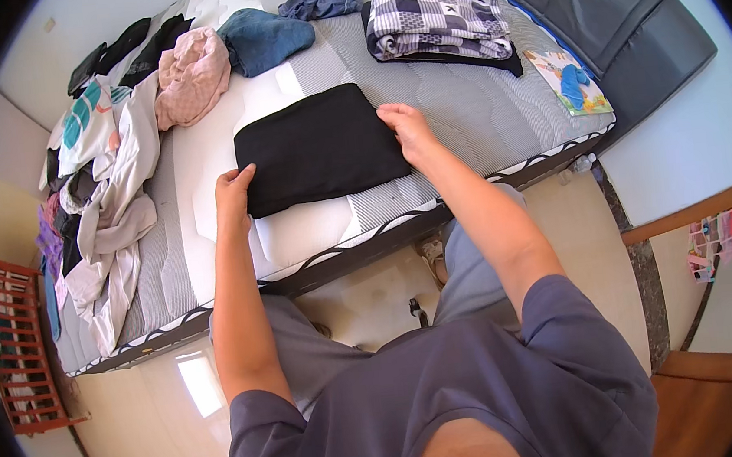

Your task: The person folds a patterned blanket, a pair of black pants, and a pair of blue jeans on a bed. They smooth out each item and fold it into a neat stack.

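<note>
A folded black cloth (320, 147) lies flat on the mattress (339, 224) in front of me, roughly rectangular. My left hand (232, 191) grips its left edge between thumb and fingers. At the opposite edge, my right hand (406, 130) pinches the cloth near its upper right side. Beyond it rests a checked black, white and grey folded blanket (435, 17), stacked on a black cloth (515, 62). Blue denim (264, 39), a dark blue garment (319, 4) and a crumpled pink cloth (194, 74) lie towards the back left.
Loose clothes (120, 178) are heaped along the mattress's left side. A picture book (545, 69) with a blue object (572, 86) on it lies near the dark padded headboard (636, 28). A red-brown slatted wooden crib (21, 350) stands at far left.
</note>
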{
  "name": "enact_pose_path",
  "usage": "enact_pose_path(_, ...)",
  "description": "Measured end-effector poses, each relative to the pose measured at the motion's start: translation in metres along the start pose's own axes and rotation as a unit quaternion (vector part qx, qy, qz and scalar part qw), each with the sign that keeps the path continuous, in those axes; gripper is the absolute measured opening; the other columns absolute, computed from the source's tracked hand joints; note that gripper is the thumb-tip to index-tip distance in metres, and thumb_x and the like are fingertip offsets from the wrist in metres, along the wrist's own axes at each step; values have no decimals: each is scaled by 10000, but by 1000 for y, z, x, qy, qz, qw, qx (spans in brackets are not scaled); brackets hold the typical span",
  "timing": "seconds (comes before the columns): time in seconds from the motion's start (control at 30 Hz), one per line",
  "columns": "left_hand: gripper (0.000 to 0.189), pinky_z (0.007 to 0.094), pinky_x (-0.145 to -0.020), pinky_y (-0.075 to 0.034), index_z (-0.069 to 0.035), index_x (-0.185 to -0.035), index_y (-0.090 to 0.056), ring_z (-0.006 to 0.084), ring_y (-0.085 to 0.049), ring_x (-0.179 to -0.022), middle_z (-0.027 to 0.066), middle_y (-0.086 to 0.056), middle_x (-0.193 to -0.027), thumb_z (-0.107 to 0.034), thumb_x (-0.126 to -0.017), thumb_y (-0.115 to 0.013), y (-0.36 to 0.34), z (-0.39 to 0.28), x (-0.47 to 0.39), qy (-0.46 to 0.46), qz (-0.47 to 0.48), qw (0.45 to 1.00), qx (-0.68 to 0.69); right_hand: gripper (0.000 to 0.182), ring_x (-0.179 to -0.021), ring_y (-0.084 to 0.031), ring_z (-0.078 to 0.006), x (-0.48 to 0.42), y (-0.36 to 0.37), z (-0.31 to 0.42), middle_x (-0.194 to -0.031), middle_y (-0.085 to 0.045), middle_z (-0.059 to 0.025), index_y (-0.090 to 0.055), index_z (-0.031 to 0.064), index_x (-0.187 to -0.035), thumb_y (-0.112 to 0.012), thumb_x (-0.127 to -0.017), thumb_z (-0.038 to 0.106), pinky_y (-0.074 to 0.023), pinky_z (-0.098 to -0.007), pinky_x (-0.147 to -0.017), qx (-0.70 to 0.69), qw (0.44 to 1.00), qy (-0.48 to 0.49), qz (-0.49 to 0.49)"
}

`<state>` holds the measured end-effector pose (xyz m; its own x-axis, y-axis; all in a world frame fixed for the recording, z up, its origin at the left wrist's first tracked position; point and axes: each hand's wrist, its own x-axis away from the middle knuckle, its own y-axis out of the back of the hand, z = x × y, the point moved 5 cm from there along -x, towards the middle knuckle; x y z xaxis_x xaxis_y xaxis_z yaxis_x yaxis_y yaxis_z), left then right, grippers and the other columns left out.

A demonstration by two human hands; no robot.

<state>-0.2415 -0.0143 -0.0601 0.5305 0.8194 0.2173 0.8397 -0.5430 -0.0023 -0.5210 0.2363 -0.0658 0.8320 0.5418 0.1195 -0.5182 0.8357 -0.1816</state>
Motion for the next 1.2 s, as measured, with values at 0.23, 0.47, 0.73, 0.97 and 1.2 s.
enact_pose_path(0.23, 749, 330, -930, -524, -4, -1523, -310, 264, -646, -1064, 248, -584, -1281, -81, -884, -695, -21, -16, 32, -22, 12, 1000, -4, 445, -1147, -623, -265, 12, -21, 3, -1233, -657, -161, -613, -16, -1251, -711, -828, 79, -483, -361, -994, 98, 987, 127, -13)
enact_pose_path(0.47, 609, 330, -982, -498, -61, -1535, -364, 211, -619, -1152, 164, -560, -1386, -49, -955, -549, -16, -29, 43, 2, 102, 993, 59, 616, -884, -629, -152, 16, 5, 26, -995, -678, -31, -492, 164, -1478, -506, -890, -20, -500, -293, -817, 313, 925, 1, 218)
enact_pose_path(0.73, 613, 363, -1048, -495, 37, -1449, -464, 234, -632, -1183, 164, -619, -1329, 8, -840, -399, 0, -27, 44, 70, 311, 928, 192, 780, -987, -630, -170, 33, 9, 25, -1112, -669, -81, -535, 218, -1454, -464, -763, -137, -502, -260, -876, 276, 890, 98, 351)
enact_pose_path(0.97, 595, 304, -968, -535, -22, -1367, -565, 173, -674, -1068, 111, -666, -1232, 180, -818, -459, -11, -24, 45, 15, 232, 967, 104, 509, -981, -644, -271, 32, -1, 30, -1146, -690, -46, -697, 240, -1217, -694, -778, -18, -532, -342, -859, 424, 807, 345, 223)
enact_pose_path(1.2, 290, 250, -957, -509, -40, -1119, -721, 126, -633, -1001, 49, -659, -1204, 90, -874, -638, -3, -16, 15, -111, 81, 990, 27, 360, -931, -611, -215, 9, -7, 50, -1056, -710, -31, -736, 150, -1072, -744, -744, 2, -506, -315, -886, 326, 827, 451, 82)
